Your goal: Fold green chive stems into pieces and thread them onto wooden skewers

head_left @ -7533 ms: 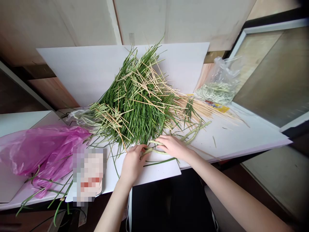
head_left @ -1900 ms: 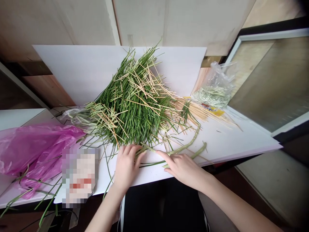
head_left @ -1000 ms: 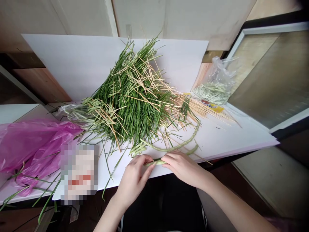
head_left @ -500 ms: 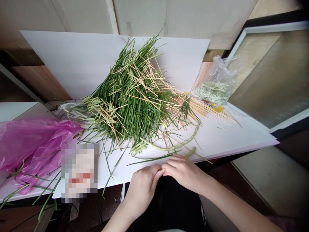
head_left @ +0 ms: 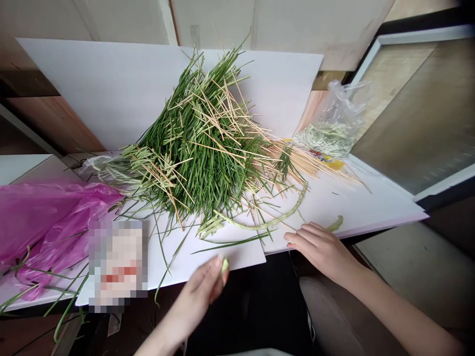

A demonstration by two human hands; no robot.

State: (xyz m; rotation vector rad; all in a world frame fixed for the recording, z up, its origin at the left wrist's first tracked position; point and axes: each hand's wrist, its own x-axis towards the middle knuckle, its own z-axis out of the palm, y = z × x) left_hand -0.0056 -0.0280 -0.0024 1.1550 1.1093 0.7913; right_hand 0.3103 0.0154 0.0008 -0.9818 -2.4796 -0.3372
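My left hand [head_left: 206, 282] is closed in front of the table edge, pinching a short pale green piece of long bean [head_left: 224, 265]. My right hand [head_left: 319, 249] is at the table's front edge, its fingers bent together over the near end of a thin wooden skewer [head_left: 272, 217]. A small pale bit shows at its fingertips, too small to name. Another bean piece [head_left: 336, 224] lies just beyond that hand. A long curved bean [head_left: 276, 224] and several cut bean pieces [head_left: 211, 226] lie in front of a big heap of green chives [head_left: 202, 158].
Loose skewers lie over the heap, and a bundle of skewers [head_left: 308, 160] fans out to its right. A clear bag [head_left: 330, 136] of pale green pieces stands at the back right. On the left are a pink plastic bag [head_left: 55, 212] and a blurred-out packet [head_left: 118, 267].
My hands were together at the table edge around a small bean piece. They have parted: the left moved down and left with a piece, the right moved right along the edge.
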